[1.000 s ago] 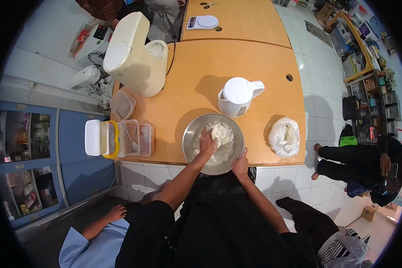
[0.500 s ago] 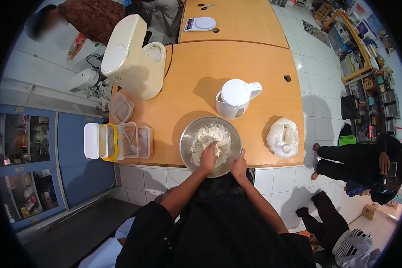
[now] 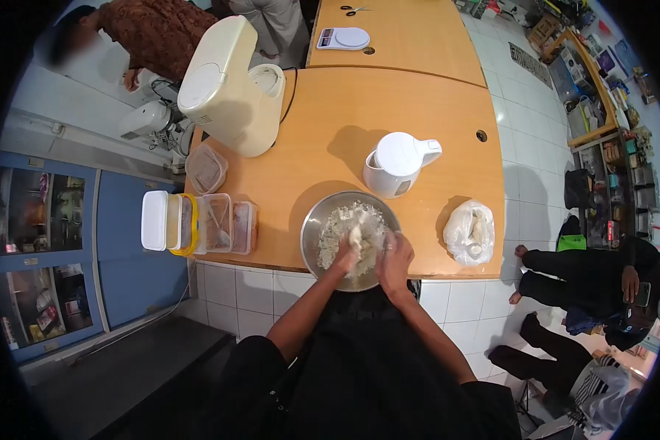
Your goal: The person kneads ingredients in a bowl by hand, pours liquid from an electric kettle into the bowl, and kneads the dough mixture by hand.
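Note:
A wide metal bowl sits at the table's front edge, holding a crumbly white flour mixture. My left hand is down in the bowl, its fingers coated with pale, sticky mixture and smeared by motion. Over the bowl's right side is my right hand, its fingers pointing inward and also blurred, so their grip is unclear. Behind the bowl stands a white electric kettle, apart from both hands. To the right lies a plastic bag of white contents.
A cream stand mixer and several plastic containers occupy the table's left side. Farther back are a kitchen scale and scissors. Other people stand at the back left and on the right-hand floor.
My right hand has moved from the bowl's right rim inward over the bowl. My left hand still works in the mixture, its fingers now more blurred. The whole view has shifted slightly.

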{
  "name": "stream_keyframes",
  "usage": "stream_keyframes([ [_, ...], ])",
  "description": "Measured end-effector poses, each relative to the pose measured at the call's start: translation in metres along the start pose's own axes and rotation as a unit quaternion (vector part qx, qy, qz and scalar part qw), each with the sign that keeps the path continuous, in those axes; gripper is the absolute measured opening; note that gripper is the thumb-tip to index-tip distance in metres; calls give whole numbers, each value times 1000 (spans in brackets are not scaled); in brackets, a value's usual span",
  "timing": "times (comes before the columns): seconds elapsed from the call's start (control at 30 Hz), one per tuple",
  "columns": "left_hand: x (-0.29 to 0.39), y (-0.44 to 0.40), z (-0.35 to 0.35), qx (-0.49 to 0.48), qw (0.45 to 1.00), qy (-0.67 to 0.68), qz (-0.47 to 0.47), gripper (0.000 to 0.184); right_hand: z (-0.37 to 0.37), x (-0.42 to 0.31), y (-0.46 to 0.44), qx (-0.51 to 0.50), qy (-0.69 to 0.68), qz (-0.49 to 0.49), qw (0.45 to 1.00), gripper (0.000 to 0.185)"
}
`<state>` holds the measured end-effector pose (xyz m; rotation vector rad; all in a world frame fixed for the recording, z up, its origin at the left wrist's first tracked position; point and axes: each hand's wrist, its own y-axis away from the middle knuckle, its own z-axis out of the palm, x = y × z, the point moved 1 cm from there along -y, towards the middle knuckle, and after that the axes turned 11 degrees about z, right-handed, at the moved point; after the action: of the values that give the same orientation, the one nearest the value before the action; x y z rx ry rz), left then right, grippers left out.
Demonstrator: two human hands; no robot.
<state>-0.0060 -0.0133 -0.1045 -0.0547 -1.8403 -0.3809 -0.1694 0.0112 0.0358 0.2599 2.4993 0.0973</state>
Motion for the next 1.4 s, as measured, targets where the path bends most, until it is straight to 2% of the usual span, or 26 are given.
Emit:
stream_keyframes([
  [0.03,-19,-4,3,10,966,243,-84,51,5,2,-4,-56,-3,-51,997,76],
  [0.07,-35,-4,2,35,895,408,-180,52,9,4,-5,-112,-6,-103,988,78],
  [0.1,-10,2,-11,30,843,504,-187,55,12,0,-2,-146,5,-116,982,81],
  [0.17,-4,3,-11,61,872,448,-189,61,17,-14,1,-210,29,-146,966,86],
  [0.2,-2,4,-10,77,884,420,-190,63,38,-2,2,-224,-65,-151,961,93],
  [0.23,6,5,-11,94,895,391,-192,66,43,1,1,-229,-85,-158,957,93],
  [0.3,31,6,-14,87,859,450,-228,63,50,4,2,-242,-125,-170,947,94],
  [0.33,35,7,-12,82,838,479,-247,61,49,3,2,-255,-121,-145,948,93],
  [0.43,20,7,0,135,857,453,-204,57,48,0,-4,-267,-88,-93,955,88],
  [0.53,-5,6,1,80,912,395,-72,54,53,5,-6,-221,-35,-94,970,72],
  [0.57,-12,6,4,123,911,378,-106,52,55,7,-6,-196,-31,-101,975,64],
  [0.63,20,4,2,208,901,340,-172,49,55,8,-7,-170,-27,-113,979,48],
  [0.67,20,2,2,208,951,200,-114,47,54,8,-10,-170,-27,-119,978,41],
  [0.7,17,1,2,203,976,55,-54,48,51,7,-13,-172,-26,-126,977,33],
  [0.73,14,1,2,193,977,-93,7,49,49,5,-15,-174,-16,-123,977,30],
  [0.77,8,4,1,152,984,-97,-1,52,47,3,-16,-176,-7,-121,977,27],
  [0.8,36,9,-10,109,989,-101,-8,57,46,3,-16,-178,3,-117,977,24],
  [0.93,51,21,-15,2,986,-165,4,63,41,9,-15,-170,14,-136,976,31],
  [1.03,55,31,-16,20,978,-194,75,58,30,8,-9,-139,41,-160,976,32],
  [1.13,62,42,-14,-21,965,-245,95,67,14,13,-1,-154,122,-170,966,30],
  [1.2,68,46,-10,-47,958,-275,67,72,13,20,4,-179,164,-151,958,29],
  [1.33,98,55,1,-74,925,-373,9,73,12,28,6,-73,259,-139,953,30],
  [1.4,83,45,-2,-76,919,-380,69,67,10,32,3,-24,255,-142,956,29],
])
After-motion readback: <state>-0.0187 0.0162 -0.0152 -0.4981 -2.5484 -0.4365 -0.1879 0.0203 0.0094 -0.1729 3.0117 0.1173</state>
